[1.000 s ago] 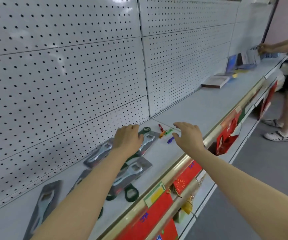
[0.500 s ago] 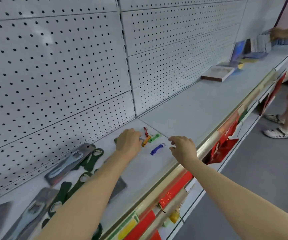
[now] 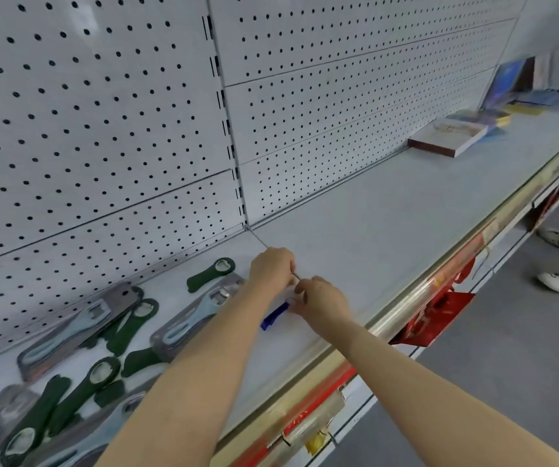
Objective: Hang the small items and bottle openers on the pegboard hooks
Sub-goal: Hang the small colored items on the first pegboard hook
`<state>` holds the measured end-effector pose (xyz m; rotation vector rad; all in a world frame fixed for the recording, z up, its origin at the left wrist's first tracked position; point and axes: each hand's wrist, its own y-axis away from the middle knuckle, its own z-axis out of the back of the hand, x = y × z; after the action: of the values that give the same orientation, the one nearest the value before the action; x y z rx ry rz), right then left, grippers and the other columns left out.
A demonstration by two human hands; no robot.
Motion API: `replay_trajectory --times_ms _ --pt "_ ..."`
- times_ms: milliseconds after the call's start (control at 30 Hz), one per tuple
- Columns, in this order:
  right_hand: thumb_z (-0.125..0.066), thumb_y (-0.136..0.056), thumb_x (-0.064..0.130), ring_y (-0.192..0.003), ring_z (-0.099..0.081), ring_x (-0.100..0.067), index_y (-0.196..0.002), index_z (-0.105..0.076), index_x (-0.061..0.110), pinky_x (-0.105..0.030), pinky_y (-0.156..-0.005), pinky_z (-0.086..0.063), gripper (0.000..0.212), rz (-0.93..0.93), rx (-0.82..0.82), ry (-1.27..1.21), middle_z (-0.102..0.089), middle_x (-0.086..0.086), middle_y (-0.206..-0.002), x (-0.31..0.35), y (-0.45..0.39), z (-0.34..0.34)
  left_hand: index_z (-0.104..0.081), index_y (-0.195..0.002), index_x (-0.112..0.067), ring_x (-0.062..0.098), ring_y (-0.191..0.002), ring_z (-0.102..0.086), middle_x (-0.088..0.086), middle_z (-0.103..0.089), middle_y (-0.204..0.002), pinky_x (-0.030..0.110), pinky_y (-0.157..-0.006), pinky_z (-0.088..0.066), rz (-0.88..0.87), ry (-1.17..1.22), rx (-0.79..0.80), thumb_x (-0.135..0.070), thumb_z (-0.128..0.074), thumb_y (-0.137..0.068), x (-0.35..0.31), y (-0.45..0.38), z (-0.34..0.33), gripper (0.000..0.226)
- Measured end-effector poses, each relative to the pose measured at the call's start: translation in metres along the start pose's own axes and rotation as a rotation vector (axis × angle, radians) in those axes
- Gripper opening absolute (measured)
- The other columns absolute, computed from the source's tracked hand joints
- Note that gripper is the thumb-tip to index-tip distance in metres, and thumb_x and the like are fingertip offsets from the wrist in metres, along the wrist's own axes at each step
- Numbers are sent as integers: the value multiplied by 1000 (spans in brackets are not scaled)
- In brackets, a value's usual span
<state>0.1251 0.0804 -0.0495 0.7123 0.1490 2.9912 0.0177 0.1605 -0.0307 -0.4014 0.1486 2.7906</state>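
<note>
Both hands meet over the shelf, near its front edge. Left hand is curled shut, and a thin metal bit pokes out by its fingers, but I cannot tell just what it holds. Right hand is curled too, with its fingertips pinched close to the left hand; what it grips is hidden. A blue item lies on the shelf just under the two hands, partly covered by them.

To the left of the arms, openers lie flat on the shelf. Green openers sit in a loose pile near the front left corner. Some overlap. Carded openers in grey packs lie among them. One more green opener lies alone, near the back edge.

Behind it all stands the white pegboard, full of small holes. Nothing hangs on it.

Far along the shelf to the right lies a flat book. More books stand past it, blurred.
</note>
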Motion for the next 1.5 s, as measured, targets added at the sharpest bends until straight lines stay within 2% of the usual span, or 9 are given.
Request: replay_trajectory --times_ms 267,367,567,800,967,1133,1267,1400,1500 --pt "-66 -88 27 -94 -59 -22 -105 -65 17 -31 -71 -45 20 20 111 13 -61 -2 -105 8 -17 7 -70 -89 -15 29 -78 -65 6 -68 -86 31 -62 -44 -85 -239 -68 -9 -57 -86 2 2 3 14" --pt "-62 -90 26 -98 -61 -24 -106 -67 13 -34 -75 -51 21 10 119 28 -64 -5 -108 11 -20 10 -69 -84 -14 25 -72 -65 3 -70 -79 30 -58 -41 17 -111 -195 -12 -54 -92 12 9 3 17" --pt "-69 -86 34 -92 -60 -27 -102 -64 8 -33 -70 -47 32 45 191 83 -60 -9 -105 19 -26 12 -76 -86 -17 11 -72 -68 -6 -75 -79 31 -64 -58 233 336 -450 -26 -64 -93 22 26 16 17" --pt "-60 -86 16 -82 -57 -22 -95 -63 13 -29 -64 -46 9 22 167 17 -61 -3 -93 19 -29 10 -78 -94 -20 8 -86 -68 -9 -76 -91 31 -80 -57 330 522 -557 -25 -66 -92 36 61 32 13" --pt "-65 -88 32 -62 -49 -16 -73 -52 11 -24 -50 -36 29 -59 192 -67 -50 -1 -69 39 -22 13 -78 -93 -21 8 -85 -68 -10 -75 -88 33 -80 -58 349 593 -580 -25 -66 -91 44 83 45 12" --pt "-58 -90 10 -80 -56 -23 -97 -58 10 -28 -63 -45 7 -101 148 153 -62 -4 -90 68 -23 9 -78 -90 -21 5 -80 -68 -12 -75 -84 33 -78 -59 310 612 -560 -24 -67 -90 50 100 53 12" --pt "-46 -90 -2 -98 -64 -25 -103 -59 8 -28 -69 -49 21 -181 100 138 -63 -9 -101 77 -19 5 -78 -86 -23 4 -78 -67 -13 -74 -80 33 -77 -58 279 611 -539 -26 -67 -90 59 114 56 12" --pt "-53 -81 -5 -62 -53 -17 -70 -47 8 -23 -48 -41 18 -277 58 -26 -48 -2 -67 72 -14 4 -78 -86 -24 1 -78 -68 -16 -74 -80 32 -77 -58 247 663 -525 -25 -69 -89 70 125 58 9" --pt "-69 -67 3 -53 -54 -18 -63 -53 7 -20 -43 -42 17 -342 37 -235 -55 -4 -61 62 -5 5 -78 -86 -26 1 -75 -68 -17 -74 -78 30 -75 -58 243 691 -521 -26 -71 -87 76 137 61 8"
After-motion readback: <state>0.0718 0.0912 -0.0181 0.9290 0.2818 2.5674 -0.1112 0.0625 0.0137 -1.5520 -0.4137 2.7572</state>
